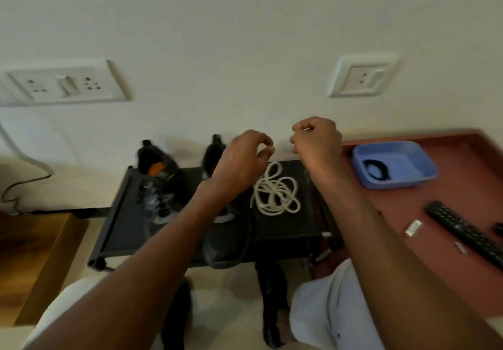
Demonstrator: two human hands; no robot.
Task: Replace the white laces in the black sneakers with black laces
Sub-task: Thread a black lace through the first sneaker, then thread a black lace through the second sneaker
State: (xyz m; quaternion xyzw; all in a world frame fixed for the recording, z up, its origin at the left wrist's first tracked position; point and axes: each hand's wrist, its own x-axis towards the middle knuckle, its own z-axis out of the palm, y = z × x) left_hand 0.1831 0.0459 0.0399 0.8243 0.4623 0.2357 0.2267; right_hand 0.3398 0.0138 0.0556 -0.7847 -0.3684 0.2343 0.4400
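- Both our hands, left hand [246,156] and right hand [317,142], hover above the white laces [276,190], fingers curled in pinches; what they hold, can't tell.
- Black lace [374,170] sits coiled in the blue tray [420,171], right of the white laces, nearer our right hand.

Two hands [242,156] [317,142], two black sneakers [156,186] [220,235], one white lace pile [276,189], one blue tray [394,163], one remote [465,230], two wall sockets [64,84] [363,76].
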